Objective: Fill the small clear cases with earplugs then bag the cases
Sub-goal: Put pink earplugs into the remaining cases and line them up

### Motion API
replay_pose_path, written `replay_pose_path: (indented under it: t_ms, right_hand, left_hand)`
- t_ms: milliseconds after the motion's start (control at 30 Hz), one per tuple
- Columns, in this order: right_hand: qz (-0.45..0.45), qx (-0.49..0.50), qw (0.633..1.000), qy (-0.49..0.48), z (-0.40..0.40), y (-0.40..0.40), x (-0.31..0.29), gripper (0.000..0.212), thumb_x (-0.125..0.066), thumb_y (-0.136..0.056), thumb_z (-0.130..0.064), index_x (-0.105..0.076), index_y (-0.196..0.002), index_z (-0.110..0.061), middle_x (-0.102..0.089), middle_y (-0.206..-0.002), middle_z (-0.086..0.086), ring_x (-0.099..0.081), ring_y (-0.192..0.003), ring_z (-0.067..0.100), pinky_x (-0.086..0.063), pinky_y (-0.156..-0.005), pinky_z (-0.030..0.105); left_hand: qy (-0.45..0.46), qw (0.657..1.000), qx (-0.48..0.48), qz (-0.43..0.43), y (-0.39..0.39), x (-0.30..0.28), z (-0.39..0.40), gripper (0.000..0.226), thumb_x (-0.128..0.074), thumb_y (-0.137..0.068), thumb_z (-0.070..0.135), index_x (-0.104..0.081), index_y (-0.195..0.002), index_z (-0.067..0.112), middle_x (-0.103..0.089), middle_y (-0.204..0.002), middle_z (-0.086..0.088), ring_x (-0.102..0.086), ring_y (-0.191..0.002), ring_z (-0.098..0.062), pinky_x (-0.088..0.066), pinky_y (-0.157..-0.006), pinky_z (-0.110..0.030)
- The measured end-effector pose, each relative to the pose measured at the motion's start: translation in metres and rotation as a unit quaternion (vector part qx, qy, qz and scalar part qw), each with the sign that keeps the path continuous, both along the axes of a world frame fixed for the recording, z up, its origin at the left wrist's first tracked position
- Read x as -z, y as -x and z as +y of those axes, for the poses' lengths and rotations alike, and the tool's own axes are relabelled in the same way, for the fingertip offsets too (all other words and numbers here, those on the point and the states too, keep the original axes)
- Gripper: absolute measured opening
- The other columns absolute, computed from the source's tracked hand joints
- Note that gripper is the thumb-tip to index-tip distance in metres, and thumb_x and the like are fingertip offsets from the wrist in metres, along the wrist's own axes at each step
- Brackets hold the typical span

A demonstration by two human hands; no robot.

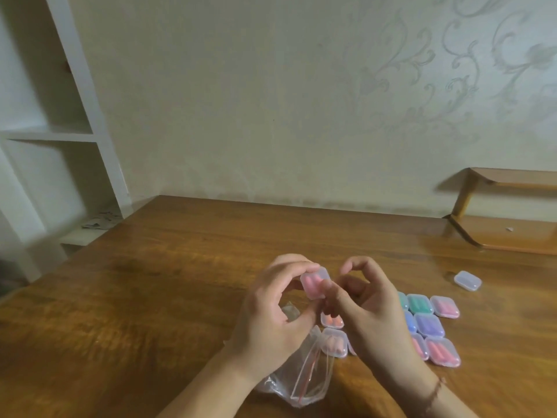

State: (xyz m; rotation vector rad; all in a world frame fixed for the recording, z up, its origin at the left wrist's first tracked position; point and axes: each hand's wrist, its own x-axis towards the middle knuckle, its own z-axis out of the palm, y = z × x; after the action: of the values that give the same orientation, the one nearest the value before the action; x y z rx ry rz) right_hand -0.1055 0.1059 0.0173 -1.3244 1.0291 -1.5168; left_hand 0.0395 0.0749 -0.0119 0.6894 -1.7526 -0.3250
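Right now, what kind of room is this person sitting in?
Probably a room at home, not a workshop. The wall has swirly patterned wallpaper, white built-in shelves stand at the left, and the work is done on a plain wooden table.

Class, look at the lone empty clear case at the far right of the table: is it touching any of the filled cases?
Apart. The head view shows the empty case with bare table between it and the nearest filled pink case.
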Motion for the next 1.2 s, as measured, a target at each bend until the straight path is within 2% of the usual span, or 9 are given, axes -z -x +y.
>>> replay_pose_path:
  t_ms: [167, 333, 433, 500, 567, 700, 900, 1033, 1200]
  right_hand:
    - [0.179, 0.051, 0.982, 0.034, 0.001, 0.030, -0.015, 0.013, -0.071, -0.085, -0.016, -0.062, -0.076, -0.018, -0.069, -0.072, 0.006, -0.065, -0.067, 0.019, -0.051, -0.058, 0.031]
    - [0.096, -0.031, 0.994, -0.041, 0.022, 0.091, -0.034, 0.009, -0.068, -0.084, -0.008, -0.060, -0.085, -0.005, -0.068, -0.072, 0.012, -0.060, -0.060, 0.019, -0.050, -0.058, 0.030]
    - [0.090, -0.002, 0.994, -0.064, 0.031, 0.133, -0.033, 0.020, -0.069, -0.077, -0.014, -0.060, -0.090, -0.003, -0.068, -0.077, 0.019, -0.059, -0.062, 0.025, -0.049, -0.061, 0.035]
    - [0.139, 0.055, 0.986, -0.073, 0.031, 0.155, -0.025, 0.016, -0.070, -0.082, -0.011, -0.060, -0.093, -0.004, -0.070, -0.074, 0.014, -0.060, -0.061, 0.023, -0.050, -0.058, 0.034]
    - [0.224, 0.100, 0.966, -0.079, 0.027, 0.171, -0.012, 0.008, -0.068, -0.087, -0.012, -0.062, -0.092, -0.009, -0.071, -0.070, 0.006, -0.061, -0.057, 0.013, -0.048, -0.053, 0.023]
    - [0.316, 0.167, 0.929, -0.091, 0.020, 0.189, 0.017, 0.006, -0.071, -0.087, -0.023, -0.064, -0.087, -0.021, -0.071, -0.069, -0.004, -0.064, -0.058, 0.001, -0.048, -0.053, 0.014]
    - [0.406, 0.209, 0.883, -0.107, 0.015, 0.201, 0.035, 0.008, -0.068, -0.085, -0.035, -0.061, -0.084, -0.031, -0.066, -0.075, -0.011, -0.061, -0.068, 0.003, -0.054, -0.062, 0.023]
    - [0.425, 0.201, 0.874, -0.122, 0.012, 0.203, 0.038, 0.009, -0.066, -0.084, -0.039, -0.059, -0.084, -0.034, -0.065, -0.077, -0.012, -0.062, -0.071, 0.004, -0.057, -0.066, 0.028]
    - [0.467, 0.199, 0.852, -0.128, 0.009, 0.202, 0.046, 0.018, -0.064, -0.081, -0.049, -0.058, -0.079, -0.031, -0.065, -0.074, -0.011, -0.061, -0.070, 0.006, -0.057, -0.065, 0.032]
  left_hand:
    - [0.029, 0.997, -0.020, -0.068, 0.014, -0.018, 0.009, 0.038, -0.083, -0.075, 0.011, -0.071, -0.111, 0.010, -0.060, -0.108, 0.003, -0.062, -0.101, -0.010, -0.055, -0.082, -0.024]
    - [0.027, 0.995, -0.013, -0.100, 0.062, -0.038, 0.033, 0.041, -0.080, -0.077, 0.019, -0.064, -0.114, 0.025, -0.052, -0.113, 0.014, -0.063, -0.094, -0.006, -0.058, -0.069, -0.021]
    - [0.011, 0.988, -0.015, -0.151, 0.105, -0.042, 0.037, 0.041, -0.080, -0.076, 0.021, -0.059, -0.110, 0.031, -0.049, -0.111, 0.022, -0.058, -0.095, -0.001, -0.054, -0.073, -0.015]
    - [-0.032, 0.984, -0.007, -0.175, 0.133, -0.040, 0.031, 0.032, -0.077, -0.079, 0.022, -0.061, -0.105, 0.031, -0.050, -0.109, 0.021, -0.057, -0.094, -0.003, -0.055, -0.076, -0.021]
    - [-0.080, 0.977, 0.000, -0.197, 0.156, -0.031, 0.022, 0.023, -0.073, -0.083, 0.025, -0.063, -0.104, 0.030, -0.053, -0.108, 0.019, -0.057, -0.095, -0.004, -0.056, -0.078, -0.026]
    - [-0.134, 0.963, -0.005, -0.232, 0.183, -0.011, 0.012, 0.019, -0.067, -0.088, 0.029, -0.066, -0.106, 0.029, -0.059, -0.108, 0.016, -0.055, -0.097, -0.005, -0.055, -0.082, -0.026]
    - [-0.137, 0.948, -0.016, -0.287, 0.196, 0.005, 0.009, 0.025, -0.066, -0.087, 0.030, -0.066, -0.112, 0.031, -0.063, -0.116, 0.016, -0.050, -0.113, -0.006, -0.038, -0.103, -0.028]
    - [-0.138, 0.940, -0.022, -0.311, 0.196, 0.006, 0.007, 0.020, -0.065, -0.086, 0.034, -0.063, -0.106, 0.035, -0.061, -0.108, 0.019, -0.047, -0.109, -0.004, -0.034, -0.103, -0.030]
    - [-0.150, 0.926, -0.034, -0.345, 0.196, 0.007, 0.005, 0.027, -0.064, -0.087, 0.036, -0.061, -0.114, 0.037, -0.054, -0.115, 0.023, -0.041, -0.117, -0.003, -0.030, -0.103, -0.031]
